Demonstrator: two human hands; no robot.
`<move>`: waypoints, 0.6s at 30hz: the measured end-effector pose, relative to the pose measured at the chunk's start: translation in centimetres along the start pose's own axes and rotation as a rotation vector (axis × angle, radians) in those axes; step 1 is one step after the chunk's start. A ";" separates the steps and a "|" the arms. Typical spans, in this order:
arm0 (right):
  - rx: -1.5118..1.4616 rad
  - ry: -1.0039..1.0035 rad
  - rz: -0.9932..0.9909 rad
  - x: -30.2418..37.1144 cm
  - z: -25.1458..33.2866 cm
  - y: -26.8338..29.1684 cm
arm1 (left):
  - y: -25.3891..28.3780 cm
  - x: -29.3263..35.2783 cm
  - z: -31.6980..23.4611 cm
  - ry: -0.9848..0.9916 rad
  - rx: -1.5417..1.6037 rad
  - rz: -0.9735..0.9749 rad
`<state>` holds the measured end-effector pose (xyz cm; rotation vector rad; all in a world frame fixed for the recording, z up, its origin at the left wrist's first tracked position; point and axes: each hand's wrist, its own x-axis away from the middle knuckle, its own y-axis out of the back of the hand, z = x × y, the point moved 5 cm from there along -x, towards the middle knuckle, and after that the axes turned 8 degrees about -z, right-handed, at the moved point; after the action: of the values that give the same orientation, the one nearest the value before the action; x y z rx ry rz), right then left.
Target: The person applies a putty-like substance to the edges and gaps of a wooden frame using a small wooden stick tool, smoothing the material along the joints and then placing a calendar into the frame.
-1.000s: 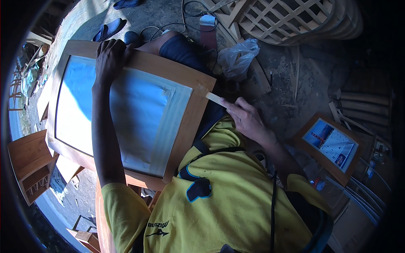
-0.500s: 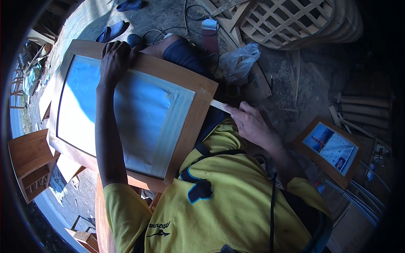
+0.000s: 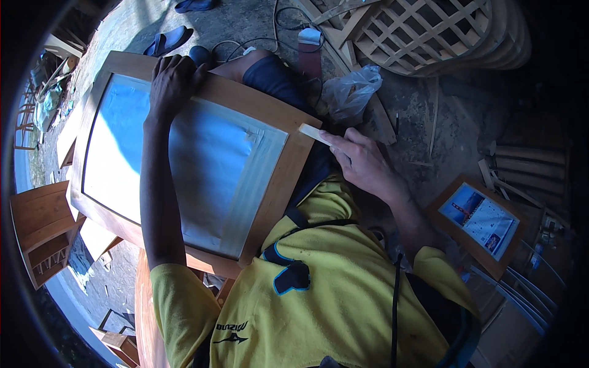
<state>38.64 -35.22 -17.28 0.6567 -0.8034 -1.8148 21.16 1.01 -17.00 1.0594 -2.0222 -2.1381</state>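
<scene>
A wooden frame [image 3: 282, 175] rests tilted in front of me, its inner panel covered with pale sheeting and tape strips along the right side. My left hand [image 3: 175, 80] grips the frame's far edge, the forearm crossing over the panel. Between the thumb and fingers of my right hand [image 3: 362, 161] is a thin, pale wooden strip [image 3: 313, 132]. The strip's tip lies over the frame's right corner, at a small light patch on the wood. My right palm hides the strip's other end.
A clear plastic bag [image 3: 353, 92] and loose wood pieces lie beyond the right corner. A second framed panel [image 3: 481, 214] stands at the right. Far off are a lattice wooden piece [image 3: 423, 27], sandals [image 3: 167, 40] and a cable [image 3: 276, 30]. A small wooden cabinet [image 3: 43, 221] is at the left.
My right hand has moved slightly up, and the strip's tip has gone from beside the frame's edge to over its corner. The left hand keeps its grip on the frame.
</scene>
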 end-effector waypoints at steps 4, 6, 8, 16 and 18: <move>0.133 0.024 0.075 -0.3 0.1 -0.7 | 0.1 0.3 0.2 0.019 0.022 0.006; 0.140 0.003 0.103 1.0 -1.0 -0.5 | 0.3 0.3 0.3 0.027 0.044 0.029; 0.141 -0.022 0.141 2.3 -1.9 0.3 | 0.8 0.8 0.6 0.051 0.104 0.026; -0.050 -0.047 0.040 3.3 -1.2 0.8 | 10.6 6.1 9.5 0.174 -0.130 -0.159; -0.048 -0.030 0.045 3.3 -1.6 -0.1 | 12.7 9.5 13.8 0.288 -0.305 -0.218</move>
<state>38.62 -38.62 -18.56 0.5778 -0.7861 -1.8007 1.88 6.80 -10.97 1.4855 -1.4617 -2.1419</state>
